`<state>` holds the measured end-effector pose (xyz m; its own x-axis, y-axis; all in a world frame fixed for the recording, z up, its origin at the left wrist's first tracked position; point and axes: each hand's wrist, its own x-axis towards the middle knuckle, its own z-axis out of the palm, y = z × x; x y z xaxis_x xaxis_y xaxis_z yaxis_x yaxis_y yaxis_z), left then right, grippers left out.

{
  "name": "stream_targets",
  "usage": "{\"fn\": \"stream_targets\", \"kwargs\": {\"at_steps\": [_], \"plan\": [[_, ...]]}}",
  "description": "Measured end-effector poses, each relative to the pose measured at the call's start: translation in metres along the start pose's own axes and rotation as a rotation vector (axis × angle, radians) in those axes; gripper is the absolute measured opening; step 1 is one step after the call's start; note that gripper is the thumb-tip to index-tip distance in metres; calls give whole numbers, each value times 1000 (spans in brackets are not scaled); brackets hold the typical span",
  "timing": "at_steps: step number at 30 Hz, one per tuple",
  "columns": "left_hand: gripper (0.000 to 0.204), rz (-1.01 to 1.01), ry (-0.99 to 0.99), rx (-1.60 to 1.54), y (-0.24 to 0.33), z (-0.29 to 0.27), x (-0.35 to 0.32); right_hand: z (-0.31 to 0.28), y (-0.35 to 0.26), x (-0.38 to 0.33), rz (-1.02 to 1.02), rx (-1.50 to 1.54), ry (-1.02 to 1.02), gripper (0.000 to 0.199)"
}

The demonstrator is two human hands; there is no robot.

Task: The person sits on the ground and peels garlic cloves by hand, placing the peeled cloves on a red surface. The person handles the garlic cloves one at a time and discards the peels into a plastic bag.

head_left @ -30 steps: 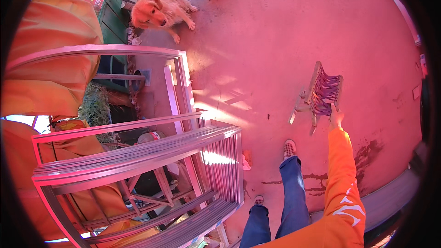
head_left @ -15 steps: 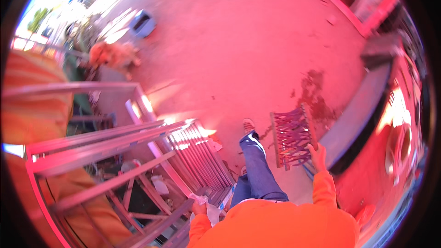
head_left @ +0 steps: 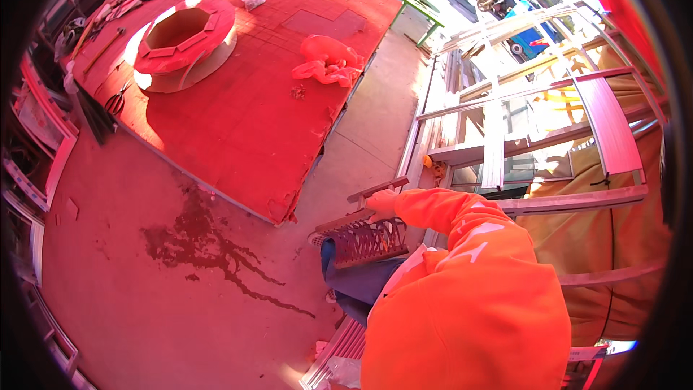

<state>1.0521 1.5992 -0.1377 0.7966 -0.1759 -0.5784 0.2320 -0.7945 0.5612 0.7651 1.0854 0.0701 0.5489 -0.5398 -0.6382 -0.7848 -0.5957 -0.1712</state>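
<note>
My right hand [head_left: 380, 204] is closed on a wooden bar of a small folding stool [head_left: 371, 241]. Dark criss-crossed straps fill the stool's seat, and it hangs in front of my legs, partly covering them. The orange sleeve runs back from that hand toward the lower right. A crumpled clear plastic bag [head_left: 345, 370] shows at the bottom edge, beside the slatted metal bars [head_left: 339, 343]. My left hand does not show clearly; the frame's lower edge and my body hide it.
A large red-lit platform [head_left: 245, 130] with a jagged corner lies ahead, bearing a round ring-shaped piece [head_left: 184, 36] and a red plastic bag [head_left: 328, 60]. Metal frames [head_left: 505, 130] stand close on the right. A wet stain [head_left: 198, 238] marks the floor; a green table [head_left: 421, 11] stands far off.
My view has swung round to the right, bringing the platform ahead and the metal frames to the right side. The stool remains in my right hand. My left hand, earlier holding the clear bag, has dropped from sight.
</note>
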Motion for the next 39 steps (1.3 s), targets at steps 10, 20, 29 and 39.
{"fn": "stream_targets", "kwargs": {"at_steps": [10, 20, 29, 39], "plan": [[31, 63, -50, 94, 124, 90, 77, 34, 156, -31, 532, -14, -120, 42], [30, 38, 88, 37, 118, 150, 108, 85, 222, -15, 360, -333, -125, 21], [23, -79, 487, -315, 46, 203, 52, 146, 283, 66, -37, -784, -502, 17], [18, -295, 671, -709, 68, 343, 59, 234, 310, 217, -82, -706, -675, 39]]}}
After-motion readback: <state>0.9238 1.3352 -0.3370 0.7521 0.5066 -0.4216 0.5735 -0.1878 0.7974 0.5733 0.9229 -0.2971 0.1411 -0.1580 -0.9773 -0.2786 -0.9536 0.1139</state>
